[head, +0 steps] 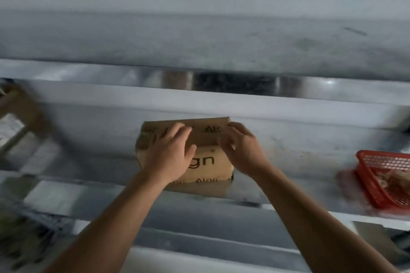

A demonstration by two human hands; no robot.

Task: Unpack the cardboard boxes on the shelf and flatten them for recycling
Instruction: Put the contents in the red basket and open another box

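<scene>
While both hands are on it, the cardboard box sits on the white shelf, near its front edge.
Head view, pretty blurry: the left hand lies flat on the box top with fingers spread apart. The right hand has its fingers curled over the top right corner, thumb against the near edge, so it's clamped on the box. A red plastic basket sits well off to the right, and another brown box is at far left.

One view only: head-worn, wide-angle. It looks from in front of and above the cardboard box, facing forward and down, close to it. Box centred; frame edges blurred.
</scene>
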